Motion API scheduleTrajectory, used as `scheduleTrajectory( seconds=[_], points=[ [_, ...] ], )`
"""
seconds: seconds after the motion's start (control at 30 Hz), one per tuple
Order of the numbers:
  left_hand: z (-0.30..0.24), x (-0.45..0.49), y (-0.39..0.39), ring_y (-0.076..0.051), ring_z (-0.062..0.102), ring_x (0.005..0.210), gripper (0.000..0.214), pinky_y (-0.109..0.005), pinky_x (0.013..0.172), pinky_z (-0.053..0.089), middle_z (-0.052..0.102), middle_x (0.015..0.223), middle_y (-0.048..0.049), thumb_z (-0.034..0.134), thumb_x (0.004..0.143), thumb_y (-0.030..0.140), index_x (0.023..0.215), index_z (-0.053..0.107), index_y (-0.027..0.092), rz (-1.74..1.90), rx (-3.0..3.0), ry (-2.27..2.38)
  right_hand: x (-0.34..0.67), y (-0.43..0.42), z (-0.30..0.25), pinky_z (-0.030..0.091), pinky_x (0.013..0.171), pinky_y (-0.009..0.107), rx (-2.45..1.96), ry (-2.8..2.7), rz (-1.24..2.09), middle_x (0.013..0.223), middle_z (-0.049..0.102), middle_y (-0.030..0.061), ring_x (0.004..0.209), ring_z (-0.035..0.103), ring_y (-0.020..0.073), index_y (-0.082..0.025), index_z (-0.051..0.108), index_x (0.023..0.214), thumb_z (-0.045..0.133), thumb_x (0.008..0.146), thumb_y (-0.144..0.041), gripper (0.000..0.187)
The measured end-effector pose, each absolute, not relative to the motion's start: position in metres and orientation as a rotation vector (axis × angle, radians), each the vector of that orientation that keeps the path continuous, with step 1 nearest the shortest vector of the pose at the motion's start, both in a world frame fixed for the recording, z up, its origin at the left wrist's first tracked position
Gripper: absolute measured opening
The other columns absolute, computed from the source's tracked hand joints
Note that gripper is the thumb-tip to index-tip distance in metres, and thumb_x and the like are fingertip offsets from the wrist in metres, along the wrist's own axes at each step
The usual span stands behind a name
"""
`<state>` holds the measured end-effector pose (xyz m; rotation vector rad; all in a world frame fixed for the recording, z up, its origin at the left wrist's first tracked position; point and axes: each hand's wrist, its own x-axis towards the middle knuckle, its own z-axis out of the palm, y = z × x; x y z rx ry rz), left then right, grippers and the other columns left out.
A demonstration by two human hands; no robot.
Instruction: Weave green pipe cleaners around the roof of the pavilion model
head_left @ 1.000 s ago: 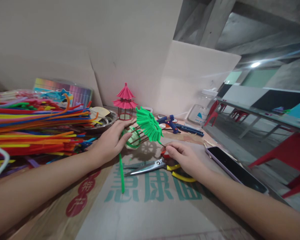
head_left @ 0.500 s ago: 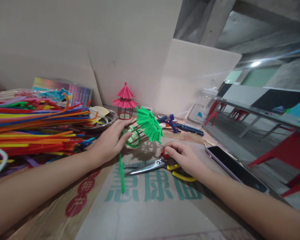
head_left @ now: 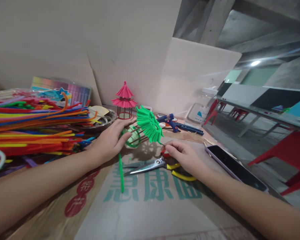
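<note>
My left hand (head_left: pixel 112 138) is closed around the base of a small pavilion model made of green pipe cleaners (head_left: pixel 150 124), tilted so its roof leans right. Thin brown posts join its round base to the fringed roof. A loose green pipe cleaner (head_left: pixel 121 176) hangs down below my left fingers. My right hand (head_left: pixel 181 153) pinches the end of a thin green strand at the roof's lower right edge. Under that hand lie scissors (head_left: pixel 148 166) with yellow and red handles, blades pointing left.
Bundles of coloured pipe cleaners (head_left: pixel 35 116) fill the left side, before a marker set (head_left: pixel 77 95) and a metal bowl (head_left: pixel 110 118). Behind stand a pink pavilion (head_left: pixel 125 100), a blue glue gun (head_left: pixel 171 122), pliers (head_left: pixel 190 129) and a clear bottle (head_left: pixel 200 108). A phone (head_left: pixel 236 168) lies right.
My right fingertips have shifted very slightly right at the roof's edge, and the strand there shows more green. My left hand and the model hold almost the same position.
</note>
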<state>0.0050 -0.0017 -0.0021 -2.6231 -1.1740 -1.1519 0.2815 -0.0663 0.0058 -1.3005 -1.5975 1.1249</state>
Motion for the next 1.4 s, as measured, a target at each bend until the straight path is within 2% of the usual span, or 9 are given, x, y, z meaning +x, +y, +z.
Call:
scheduleTrajectory(
  seconds=[0.53,0.7,0.9,1.13,1.4],
  points=[
    [-0.0020,0.0049,-0.0025,-0.027,0.053,0.128,0.051,-0.042,0.113,0.041,0.057,0.137,-0.0113,0.037,0.104,0.045,0.147,0.047,0.019,-1.152,-2.629,-1.166,0.2808,-0.0662,0.0072,0.050,0.055,0.028,-1.322,-1.653,1.053,0.071,0.068,0.0030,0.061,0.063,0.0179,-0.021,0.069,0.079,0.062,0.084,-0.048,0.029],
    [-0.0023,0.0049,-0.0028,-0.028,0.054,0.128,0.051,-0.043,0.113,0.041,0.057,0.137,-0.0114,0.037,0.104,0.045,0.146,0.047,0.019,-1.153,-2.628,-1.184,0.2808,-0.0657,0.0053,0.050,0.053,0.027,-1.299,-1.606,1.104,0.066,0.066,0.0014,0.055,0.061,0.0158,-0.020,0.070,0.077,0.062,0.086,-0.046,0.028],
    [-0.0020,0.0052,-0.0020,-0.028,0.054,0.128,0.052,-0.043,0.113,0.042,0.057,0.137,-0.0115,0.036,0.104,0.046,0.147,0.047,0.019,-1.141,-2.625,-1.181,0.2821,-0.0646,0.0041,0.052,0.056,0.028,-1.339,-1.645,1.028,0.072,0.070,0.0030,0.062,0.065,0.0181,-0.021,0.070,0.076,0.061,0.086,-0.044,0.026],
    [-0.0024,0.0055,-0.0019,-0.027,0.053,0.128,0.051,-0.042,0.113,0.041,0.058,0.137,-0.0113,0.037,0.104,0.046,0.146,0.048,0.019,-1.158,-2.629,-1.180,0.2818,-0.0659,0.0074,0.044,0.054,0.028,-1.263,-1.719,1.010,0.065,0.062,0.0012,0.056,0.055,0.0163,-0.021,0.069,0.078,0.059,0.087,-0.046,0.028],
    [-0.0019,0.0053,-0.0026,-0.027,0.053,0.128,0.051,-0.041,0.113,0.040,0.057,0.137,-0.0110,0.037,0.104,0.046,0.146,0.047,0.019,-1.156,-2.631,-1.191,0.2824,-0.0652,0.0027,0.044,0.051,0.026,-1.266,-1.596,1.145,0.066,0.060,0.0000,0.053,0.055,0.0134,-0.018,0.067,0.081,0.063,0.085,-0.049,0.031]
  ],
)
